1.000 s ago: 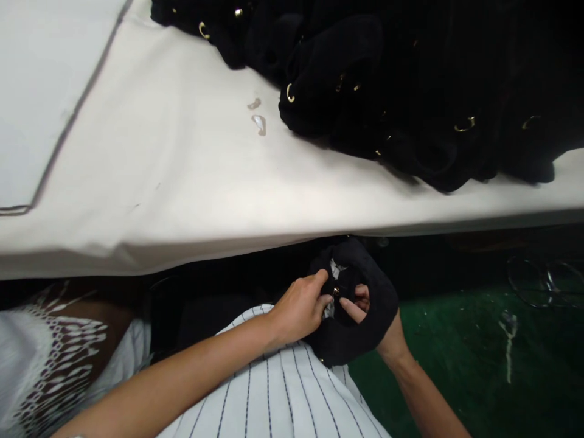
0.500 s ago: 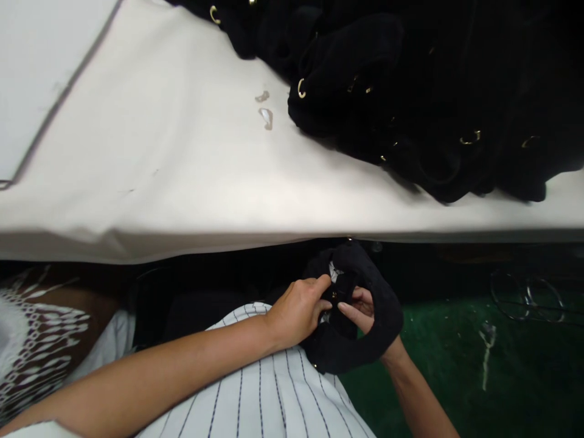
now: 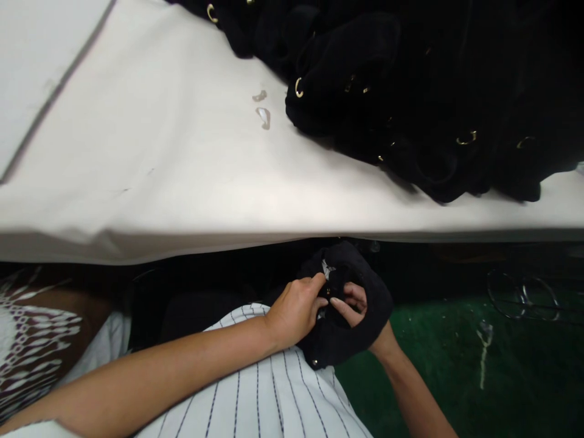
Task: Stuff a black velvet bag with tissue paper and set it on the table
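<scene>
Over my lap, just below the table edge, is a black cloth item (image 3: pixel 371 304) with an oval opening, small gold-coloured metal pieces and a bit of white inside. My left hand (image 3: pixel 296 310) pinches its inner part between thumb and fingers. Through the opening comes my right hand (image 3: pixel 353 304), its thumb and bent fingers closed on the cloth near a small gold fitting (image 3: pixel 328 291). The fingertips of both hands are close together. Folds hide part of the right hand and wrist.
A heap of black cloth items (image 3: pixel 365 103) with gold rings lies on the white-covered table (image 3: pixel 137 152). Two small clear scraps (image 3: pixel 263 117) rest beside it. At left is a person's fringed white garment (image 3: pixel 41 334). Coiled dark wire (image 3: pixel 524 298) and litter lie by the green floor (image 3: pixel 433 359).
The black cloth item and my right hand have shifted slightly left in view, and the item is tilted a little differently. Both hands keep their hold.
</scene>
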A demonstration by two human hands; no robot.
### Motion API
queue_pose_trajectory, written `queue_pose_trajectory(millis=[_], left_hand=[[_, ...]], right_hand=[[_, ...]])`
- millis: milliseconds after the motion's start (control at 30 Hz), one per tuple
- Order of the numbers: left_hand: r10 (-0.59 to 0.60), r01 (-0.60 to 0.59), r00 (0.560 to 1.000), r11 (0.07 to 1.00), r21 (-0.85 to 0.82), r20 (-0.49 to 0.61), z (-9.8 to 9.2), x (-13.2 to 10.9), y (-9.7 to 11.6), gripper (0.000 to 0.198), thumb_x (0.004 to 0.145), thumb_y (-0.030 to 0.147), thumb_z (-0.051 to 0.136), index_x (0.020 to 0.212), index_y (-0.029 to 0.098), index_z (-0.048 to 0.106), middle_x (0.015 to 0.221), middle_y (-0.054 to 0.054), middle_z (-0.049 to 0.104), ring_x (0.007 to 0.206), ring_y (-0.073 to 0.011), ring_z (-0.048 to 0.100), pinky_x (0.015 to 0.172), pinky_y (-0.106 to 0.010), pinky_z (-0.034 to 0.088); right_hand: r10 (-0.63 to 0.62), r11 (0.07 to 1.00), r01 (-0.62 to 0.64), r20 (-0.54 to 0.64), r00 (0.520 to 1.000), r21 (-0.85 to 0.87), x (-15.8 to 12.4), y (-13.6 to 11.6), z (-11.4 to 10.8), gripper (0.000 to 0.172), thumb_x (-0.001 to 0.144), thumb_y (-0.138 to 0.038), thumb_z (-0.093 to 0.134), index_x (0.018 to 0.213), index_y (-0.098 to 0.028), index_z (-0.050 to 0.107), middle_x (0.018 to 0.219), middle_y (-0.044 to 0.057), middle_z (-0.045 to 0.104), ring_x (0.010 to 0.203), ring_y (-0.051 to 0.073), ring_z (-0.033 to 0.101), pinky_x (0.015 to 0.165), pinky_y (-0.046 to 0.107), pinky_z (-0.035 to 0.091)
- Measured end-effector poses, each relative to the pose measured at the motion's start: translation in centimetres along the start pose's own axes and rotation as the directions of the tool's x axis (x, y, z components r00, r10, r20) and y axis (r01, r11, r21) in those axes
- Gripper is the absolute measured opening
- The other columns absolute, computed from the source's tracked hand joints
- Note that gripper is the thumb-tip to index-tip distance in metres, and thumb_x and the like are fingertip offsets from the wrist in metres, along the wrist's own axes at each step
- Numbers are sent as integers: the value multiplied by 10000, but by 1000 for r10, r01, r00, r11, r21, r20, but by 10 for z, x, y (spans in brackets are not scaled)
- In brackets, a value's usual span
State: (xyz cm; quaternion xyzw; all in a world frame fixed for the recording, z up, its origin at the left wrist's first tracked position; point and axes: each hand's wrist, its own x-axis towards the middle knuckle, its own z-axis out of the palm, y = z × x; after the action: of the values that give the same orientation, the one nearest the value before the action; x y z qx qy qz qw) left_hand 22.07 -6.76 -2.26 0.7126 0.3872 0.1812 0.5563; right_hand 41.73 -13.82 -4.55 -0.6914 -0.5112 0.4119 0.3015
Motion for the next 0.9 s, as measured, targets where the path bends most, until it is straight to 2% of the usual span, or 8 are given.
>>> queue_pose_trajectory(millis=[100,233,333,433,567,700,800,900], left_hand=[[-67,62,997,986,-156,-31,0,12,-14,155,881,239,574,832,208,430,666,39,531,596,-123,548,563,-224,358],[-293,242,954,884,-400,-69,1,26,-53,201,930,396,464,871,204,479,591,47,545,478,-130,554,481,-225,406],[-392,310,898,887,-344,-202,2,27,-85,159,898,321,485,905,174,546,598,28,553,525,-139,563,530,-241,429],[-358,291,911,910,-296,-205,5,23,-96,215,857,356,578,914,152,612,721,-25,636,686,-169,627,647,-270,474],[-267,207,940,942,-263,-215,10,24,-72,411,847,535,605,1004,156,625,941,-67,680,839,-189,640,755,-298,497],[-170,145,947,983,-109,-272,1,34,-35,472,792,603,662,954,169,571,842,-25,618,736,-160,571,679,-283,456],[-203,207,957,978,0,-207,-8,38,-17,435,734,555,734,839,183,536,718,17,553,651,-142,517,612,-267,393],[-169,189,971,976,112,-168,-8,34,-5,319,784,409,705,766,197,467,681,33,497,626,-134,474,593,-262,335]], right_hand=[[32,999,-32,-94,995,7,7,-6,10,307,861,-425,685,1020,-165,710,984,91,726,879,255,693,771,343,568],[129,985,-91,-278,952,145,12,3,17,338,789,-410,722,988,-138,731,985,108,744,876,274,692,729,334,566],[292,904,-173,-271,917,390,12,21,10,453,702,-441,793,1028,-134,724,962,108,755,849,276,702,717,338,579],[404,810,-233,-224,887,539,9,40,0,563,694,-510,798,1099,-133,694,962,118,758,821,268,711,709,349,588],[408,813,-219,-260,875,540,3,41,-3,566,659,-510,838,1059,-132,708,946,112,758,811,258,702,708,337,580],[272,852,-100,-272,923,514,-2,16,3,454,640,-418,880,985,-161,736,955,74,754,842,235,694,759,308,579],[137,846,-6,-208,968,533,-4,-3,8,336,718,-398,841,950,-176,744,918,59,749,824,211,694,755,280,577],[111,845,10,-194,975,534,-6,-12,12,277,784,-391,795,961,-185,744,893,54,739,813,202,694,734,269,578]])
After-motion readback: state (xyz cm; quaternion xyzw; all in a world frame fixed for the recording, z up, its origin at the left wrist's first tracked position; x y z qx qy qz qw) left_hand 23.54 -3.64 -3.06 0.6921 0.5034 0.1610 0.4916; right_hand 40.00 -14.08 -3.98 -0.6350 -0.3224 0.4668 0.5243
